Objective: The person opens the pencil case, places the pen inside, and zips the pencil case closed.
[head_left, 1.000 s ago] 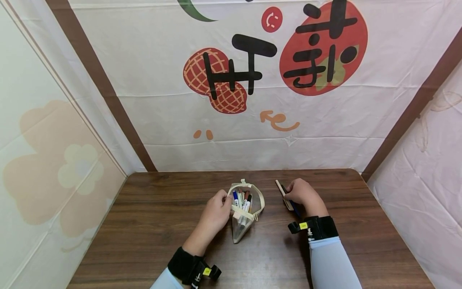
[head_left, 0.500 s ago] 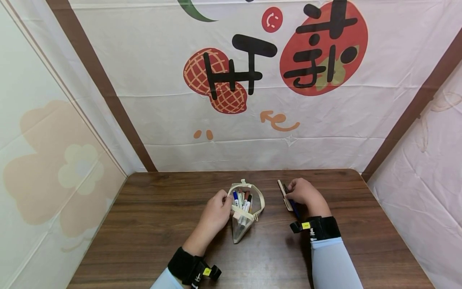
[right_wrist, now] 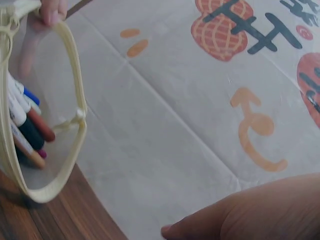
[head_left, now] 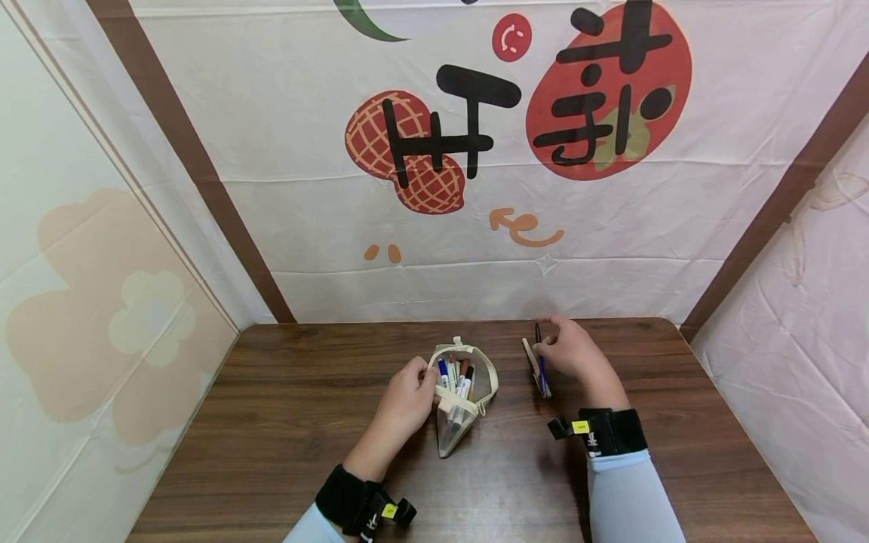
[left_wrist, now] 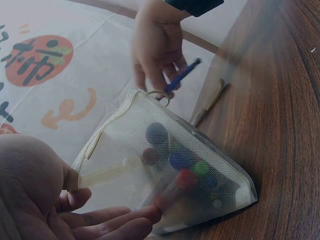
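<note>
A see-through mesh pencil pouch (head_left: 446,439) with a cream zip edge stands unzipped at the middle of the table, with several markers (head_left: 464,383) inside. My left hand (head_left: 406,400) pinches its left rim between thumb and finger; the other fingers lie along the mesh in the left wrist view. To the right, my right hand (head_left: 575,351) holds a blue pen (left_wrist: 181,77) with a dark end, lifted off the table. Just left of that pen, a slim cream object (head_left: 527,350) lies on the wood; its kind is unclear. The right wrist view shows little of the right hand.
The brown wooden table (head_left: 292,437) meets a printed white cloth (head_left: 305,226) at its back edge. More cloth hangs at the left and right sides. Each wrist wears a black strap (head_left: 607,430) with a small camera.
My right hand has risen and moved slightly right and toward the back, turning the blue pen more upright beside the cream object. The left hand and pouch have stayed still.
</note>
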### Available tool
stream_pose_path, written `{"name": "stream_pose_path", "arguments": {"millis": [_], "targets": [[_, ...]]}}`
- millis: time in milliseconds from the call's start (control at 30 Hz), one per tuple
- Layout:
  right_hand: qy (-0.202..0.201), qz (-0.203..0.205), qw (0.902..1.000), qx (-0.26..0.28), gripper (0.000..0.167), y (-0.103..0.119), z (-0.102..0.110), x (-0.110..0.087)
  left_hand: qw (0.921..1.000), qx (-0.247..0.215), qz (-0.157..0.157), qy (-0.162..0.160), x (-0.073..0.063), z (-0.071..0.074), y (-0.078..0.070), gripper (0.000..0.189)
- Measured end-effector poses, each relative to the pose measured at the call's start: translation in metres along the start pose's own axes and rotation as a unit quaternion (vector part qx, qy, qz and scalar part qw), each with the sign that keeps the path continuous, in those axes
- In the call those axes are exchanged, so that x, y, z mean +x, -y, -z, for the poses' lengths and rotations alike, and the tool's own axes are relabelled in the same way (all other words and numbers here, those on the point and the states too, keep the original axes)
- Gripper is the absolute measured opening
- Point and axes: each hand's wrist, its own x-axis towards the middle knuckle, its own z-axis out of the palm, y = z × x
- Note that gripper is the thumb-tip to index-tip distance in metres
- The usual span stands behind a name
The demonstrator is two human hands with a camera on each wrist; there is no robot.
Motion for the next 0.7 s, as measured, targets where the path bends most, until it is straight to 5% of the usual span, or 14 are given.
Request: {"name": "stream_pose_path", "arguments": {"millis": [167,433,700], "targets": [[-0.032,0.035,0.9986,0.024,0.064,0.009,-0.005,-0.001,1.0,0.0,0.004,0.002,0.0,0.001,-0.001,0.024],[-0.061,0.036,0.9958,0.058,0.068,0.016,-0.01,0.001,1.0,-0.002,0.001,0.002,-0.001,0.0,-0.001,0.023],[-0.095,0.036,0.9826,0.155,0.068,0.031,-0.027,0.002,1.0,-0.002,0.004,0.004,-0.001,0.001,-0.001,0.023]]}}
